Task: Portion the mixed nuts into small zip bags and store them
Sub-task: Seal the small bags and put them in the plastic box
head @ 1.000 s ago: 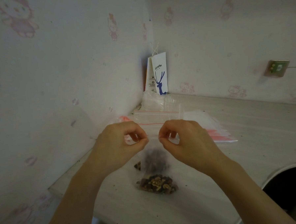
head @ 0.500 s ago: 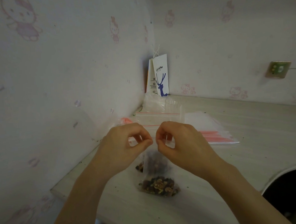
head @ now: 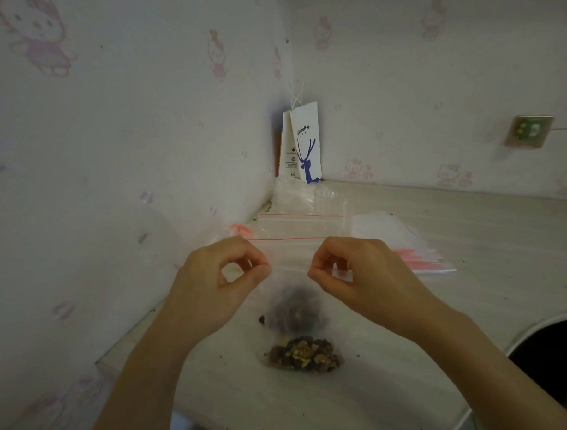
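I hold a small clear zip bag upright above the table, a dark clump of mixed nuts hanging in its bottom. My left hand pinches the bag's zip strip at its left end between thumb and forefinger. At the strip's right end my right hand pinches it the same way. Below, a filled bag of mixed nuts lies flat on the pale table.
A stack of empty zip bags with red strips lies to the right. More clear bags sit behind, near a white paper coffee bag in the wall corner. The left wall is close. A curved table edge drops off at right.
My two hands have moved apart along the zip strip, from nearly touching at its middle to its two ends. The bag hangs in the same place.
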